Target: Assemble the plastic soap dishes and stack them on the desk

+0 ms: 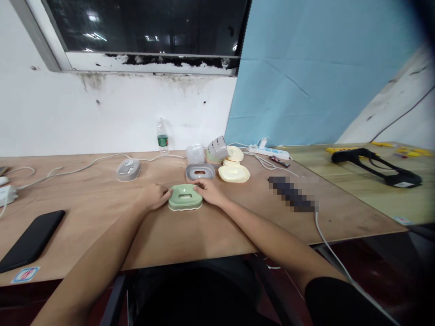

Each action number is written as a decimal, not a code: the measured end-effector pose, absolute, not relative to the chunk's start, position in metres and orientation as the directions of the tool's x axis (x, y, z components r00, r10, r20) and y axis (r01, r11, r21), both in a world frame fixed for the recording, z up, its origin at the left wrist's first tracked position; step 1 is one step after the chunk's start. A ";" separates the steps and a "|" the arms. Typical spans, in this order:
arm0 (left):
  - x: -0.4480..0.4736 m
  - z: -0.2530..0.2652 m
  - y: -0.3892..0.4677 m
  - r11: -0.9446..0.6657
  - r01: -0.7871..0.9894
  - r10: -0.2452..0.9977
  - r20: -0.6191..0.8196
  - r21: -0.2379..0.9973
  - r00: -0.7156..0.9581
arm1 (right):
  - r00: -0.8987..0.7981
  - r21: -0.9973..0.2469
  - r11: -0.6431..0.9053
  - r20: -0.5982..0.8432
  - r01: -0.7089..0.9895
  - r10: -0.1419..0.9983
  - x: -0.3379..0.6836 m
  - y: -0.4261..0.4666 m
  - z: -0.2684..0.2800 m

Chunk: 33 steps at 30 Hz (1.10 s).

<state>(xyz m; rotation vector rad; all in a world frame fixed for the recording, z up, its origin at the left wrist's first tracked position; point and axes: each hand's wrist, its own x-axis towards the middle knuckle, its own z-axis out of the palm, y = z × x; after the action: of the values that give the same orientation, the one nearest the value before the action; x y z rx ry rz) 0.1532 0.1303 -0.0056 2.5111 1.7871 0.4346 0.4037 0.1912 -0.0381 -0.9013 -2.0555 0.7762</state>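
Note:
A rounded green plastic box with an oval slot in its top (176, 191) sits on the table in front of me. My left hand (155, 197) holds its left side, thumb against the edge and the other fingers curled. From the right, my right hand (210, 192) grips the far right corner, fingers bent over it. Just behind stands a grey box with a similar slot (190, 173). Several cream-coloured oval pieces (234, 173) are stacked to its right.
Behind are a clear plastic container (195, 154), a tilted grey piece with slits (217, 148) and a water bottle (162, 138). A grey oval box (128, 170) stands left, beyond a black phone (32, 240). A white power strip (270, 152) and cables lie at the back right.

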 end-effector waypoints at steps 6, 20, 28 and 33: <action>0.150 -0.018 0.142 -0.357 0.887 0.934 0.104 0.292 0.341 | -0.550 -0.555 0.684 0.420 0.474 0.722 0.407 0.185 -0.027; 0.149 -0.027 0.141 -0.369 0.849 0.929 0.134 0.378 0.345 | -0.469 -0.105 0.558 0.428 0.823 0.773 0.383 0.305 0.052; 0.149 -0.025 0.141 -0.280 0.849 0.954 0.226 0.448 0.196 | -0.313 -0.360 0.631 0.637 0.687 0.704 0.385 0.287 0.041; 0.150 -0.015 0.139 -0.302 0.751 0.876 0.482 0.587 -0.025 | -0.289 -0.582 0.747 0.691 0.320 0.662 0.392 0.214 0.014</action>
<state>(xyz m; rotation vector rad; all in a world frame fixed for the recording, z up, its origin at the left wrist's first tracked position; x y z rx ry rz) 0.1498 0.1394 -0.0149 2.0807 1.7573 1.2334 0.3918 0.2144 0.0142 -0.7539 -1.8923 0.4069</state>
